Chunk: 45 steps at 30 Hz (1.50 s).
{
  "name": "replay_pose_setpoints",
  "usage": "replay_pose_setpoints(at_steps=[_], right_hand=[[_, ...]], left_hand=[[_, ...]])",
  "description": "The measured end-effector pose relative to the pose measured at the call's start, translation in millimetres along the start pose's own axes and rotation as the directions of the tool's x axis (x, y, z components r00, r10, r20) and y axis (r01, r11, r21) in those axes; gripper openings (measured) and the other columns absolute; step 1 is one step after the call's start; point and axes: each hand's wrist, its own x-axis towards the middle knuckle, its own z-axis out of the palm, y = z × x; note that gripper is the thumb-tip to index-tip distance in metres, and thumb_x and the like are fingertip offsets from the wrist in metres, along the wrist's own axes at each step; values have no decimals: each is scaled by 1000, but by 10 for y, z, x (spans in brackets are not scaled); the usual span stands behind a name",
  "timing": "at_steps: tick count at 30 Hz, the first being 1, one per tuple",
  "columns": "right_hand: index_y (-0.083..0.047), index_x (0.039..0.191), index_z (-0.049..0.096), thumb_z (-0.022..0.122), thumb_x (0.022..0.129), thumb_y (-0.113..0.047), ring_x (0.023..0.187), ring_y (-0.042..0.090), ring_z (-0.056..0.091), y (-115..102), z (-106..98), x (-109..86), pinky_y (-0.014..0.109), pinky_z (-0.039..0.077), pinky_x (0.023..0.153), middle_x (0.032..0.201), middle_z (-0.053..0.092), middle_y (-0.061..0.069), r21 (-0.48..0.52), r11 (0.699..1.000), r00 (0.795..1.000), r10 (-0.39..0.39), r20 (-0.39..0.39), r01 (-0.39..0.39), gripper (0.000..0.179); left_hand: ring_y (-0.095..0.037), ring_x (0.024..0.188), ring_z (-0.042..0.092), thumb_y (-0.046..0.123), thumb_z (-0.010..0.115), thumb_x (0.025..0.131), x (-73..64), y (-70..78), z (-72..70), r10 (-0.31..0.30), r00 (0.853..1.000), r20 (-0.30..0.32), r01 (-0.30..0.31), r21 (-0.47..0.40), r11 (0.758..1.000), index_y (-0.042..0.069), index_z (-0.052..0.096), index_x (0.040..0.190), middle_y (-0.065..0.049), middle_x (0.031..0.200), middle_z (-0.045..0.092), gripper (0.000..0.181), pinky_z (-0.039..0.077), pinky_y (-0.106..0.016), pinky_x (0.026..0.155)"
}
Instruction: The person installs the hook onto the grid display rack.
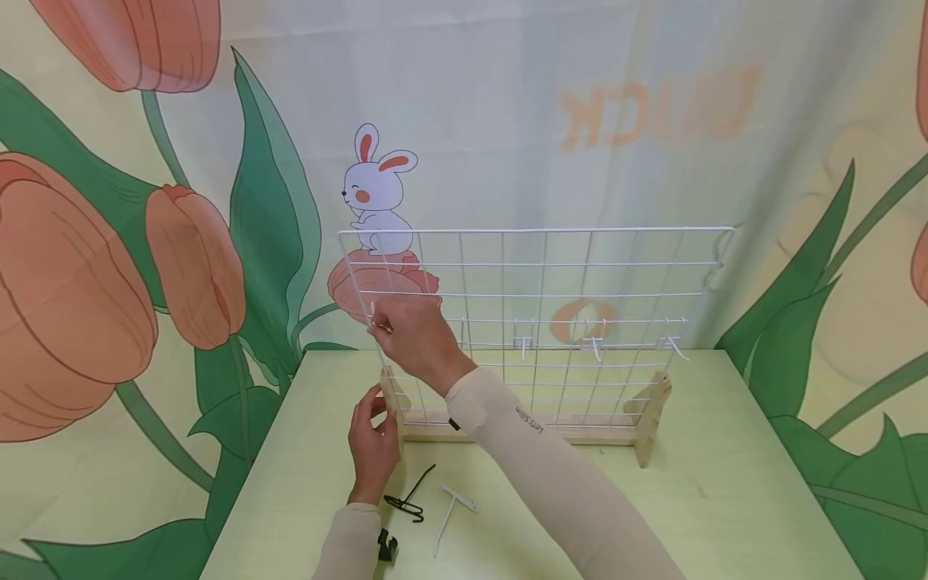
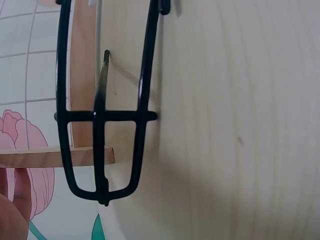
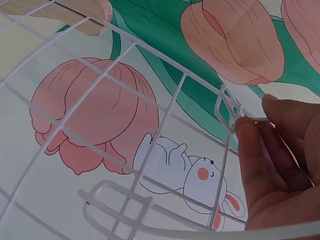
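Note:
My right hand (image 1: 416,334) pinches a white wire hook (image 3: 227,107) between thumb and fingers at the left edge of the white wire grid (image 1: 547,294). In the right wrist view the hook's looped back overlaps the grid wires. Lower down, my left hand (image 1: 373,447) touches the outer side of the left wooden foot (image 1: 395,391) of the stand, fingers loosely bent. Its fingertips (image 2: 20,182) show against that foot in the left wrist view. Beside the left hand, a black wire hook (image 1: 406,507) lies on the table.
Several white hooks (image 1: 594,345) hang in a row on the grid. A loose white hook (image 1: 455,501) lies on the table (image 1: 725,515) near the black one. The right wooden foot (image 1: 652,419) supports the grid's other side. A printed curtain (image 1: 471,121) hangs behind.

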Motion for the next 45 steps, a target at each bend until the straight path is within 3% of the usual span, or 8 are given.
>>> replay_pose_setpoints(at_steps=[11, 18, 24, 34, 45], right_hand=[[-14, 92, 77, 81, 96, -19, 80, 10, 69, 8, 56, 19, 25, 59, 77, 88, 78, -3, 0, 1000, 999, 28, 37, -28, 7], [-16, 93, 78, 82, 95, -23, 79, 7, 65, 2, 85, 16, 19, 57, 74, 86, 76, -5, 23, 998, 996, 53, 73, -55, 8], [-17, 96, 80, 82, 95, -24, 80, 7, 64, 2, 72, 23, 17, 54, 73, 87, 75, -6, 49, 996, 993, 63, 103, -69, 8], [-15, 97, 81, 82, 94, -22, 83, 7, 69, -9, 51, 36, 18, 58, 78, 90, 78, -4, 70, 994, 985, 70, 158, -82, 8], [-12, 96, 80, 80, 96, -17, 79, 11, 69, -168, -10, 13, 21, 59, 76, 88, 79, -1, 37, 997, 998, 60, 29, -61, 5]], left_hand=[[-27, 115, 68, 4, 67, 102, -4, -28, 7, -39, 999, 7, 39, 11, 999, 21, 57, 148, -11, 120, 65, 50, 64, -50, 88], [-30, 115, 68, 2, 67, 101, -7, 22, 3, -34, 999, 2, 33, 25, 999, 18, 56, 149, -13, 122, 64, 51, 64, -51, 88], [-29, 117, 68, 3, 67, 102, -7, 32, -2, -70, 997, 15, 70, 11, 997, 21, 56, 149, -12, 122, 64, 51, 63, -51, 91], [-28, 118, 68, 4, 67, 102, -4, -15, -1, -68, 997, 20, 68, 13, 998, 21, 56, 149, -12, 121, 64, 51, 63, -51, 91], [-29, 117, 68, 5, 67, 103, -15, 2, -8, -66, 998, 12, 66, 23, 998, 21, 57, 149, -12, 121, 64, 50, 63, -52, 91]])
